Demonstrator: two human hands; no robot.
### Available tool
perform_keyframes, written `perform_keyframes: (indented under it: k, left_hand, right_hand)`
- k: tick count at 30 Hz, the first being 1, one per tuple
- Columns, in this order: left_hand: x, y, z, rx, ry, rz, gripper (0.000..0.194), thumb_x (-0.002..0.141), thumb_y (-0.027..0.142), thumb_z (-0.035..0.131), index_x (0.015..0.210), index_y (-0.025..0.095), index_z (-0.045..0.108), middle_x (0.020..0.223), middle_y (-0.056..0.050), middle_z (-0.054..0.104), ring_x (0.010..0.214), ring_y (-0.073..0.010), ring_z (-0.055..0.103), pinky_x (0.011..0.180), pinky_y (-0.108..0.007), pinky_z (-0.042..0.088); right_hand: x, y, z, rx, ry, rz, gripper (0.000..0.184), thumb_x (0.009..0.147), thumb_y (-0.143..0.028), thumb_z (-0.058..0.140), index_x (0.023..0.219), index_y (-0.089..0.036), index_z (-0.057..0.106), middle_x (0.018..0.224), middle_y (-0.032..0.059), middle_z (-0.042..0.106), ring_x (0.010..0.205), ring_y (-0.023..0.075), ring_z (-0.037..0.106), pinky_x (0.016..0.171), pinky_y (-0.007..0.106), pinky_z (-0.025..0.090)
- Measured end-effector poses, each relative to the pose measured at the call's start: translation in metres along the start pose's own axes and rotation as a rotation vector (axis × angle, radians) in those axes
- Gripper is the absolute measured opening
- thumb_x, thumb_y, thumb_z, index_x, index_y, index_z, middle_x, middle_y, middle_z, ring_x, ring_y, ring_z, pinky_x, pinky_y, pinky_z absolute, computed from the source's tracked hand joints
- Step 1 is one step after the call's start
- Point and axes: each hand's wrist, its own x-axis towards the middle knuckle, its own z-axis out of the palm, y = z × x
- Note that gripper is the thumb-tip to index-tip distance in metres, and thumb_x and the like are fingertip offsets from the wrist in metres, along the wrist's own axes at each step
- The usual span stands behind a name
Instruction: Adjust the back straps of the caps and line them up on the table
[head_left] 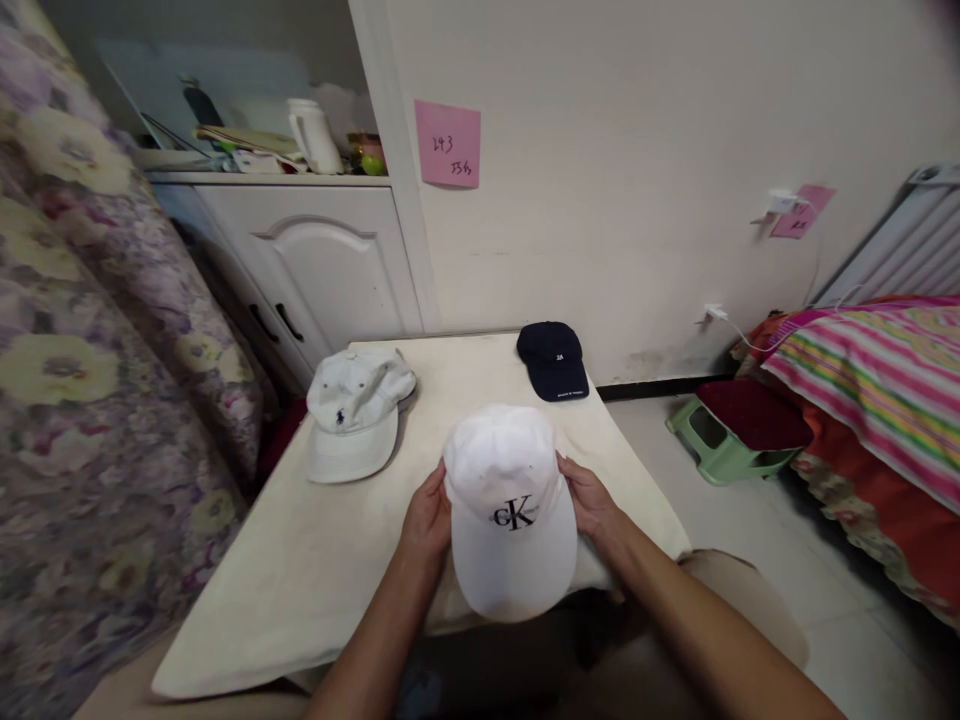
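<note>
A white baseball cap (pixel 510 500) with a black logo on its front sits at the near edge of a cream table (pixel 300 570), brim toward me. My left hand (pixel 427 520) grips its left side and my right hand (pixel 589 500) grips its right side, fingers curled around the crown. A second white cap (pixel 352 415) with a small dark emblem lies at the table's left. A navy cap (pixel 555 362) lies at the far right corner.
A flowered curtain (pixel 90 380) hangs at the left. A white cabinet (pixel 315 260) with clutter on top stands behind the table. A green stool with a red cushion (pixel 739 430) and a striped bed (pixel 877 400) are at the right. A pink note (pixel 448 145) is on the wall.
</note>
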Motion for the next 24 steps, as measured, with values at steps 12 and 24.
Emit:
perform_keyframes:
  k: [12,24]
  left_hand:
    - [-0.02,-0.004,0.012,0.022,0.035,0.03,0.042,0.101,0.028,0.045,0.138,0.009,0.052,0.102,-0.012,0.078,0.102,-0.0275,0.072,0.102,-0.041,0.051]
    - [-0.033,-0.017,0.012,0.022,-0.057,0.018,0.046,0.097,0.028,0.052,0.138,0.008,0.054,0.111,-0.015,0.076,0.11,-0.0314,0.069,0.107,-0.044,0.046]
  right_hand:
    - [-0.002,-0.003,0.004,0.007,0.048,-0.018,0.018,0.086,-0.023,0.065,0.102,-0.017,0.069,0.089,0.0034,0.08,0.082,0.0225,0.076,0.097,0.042,0.053]
    - [-0.002,-0.004,0.014,0.046,0.092,0.054,0.022,0.089,-0.027,0.06,0.106,-0.016,0.07,0.088,0.0052,0.08,0.093,0.0268,0.075,0.1,0.049,0.05]
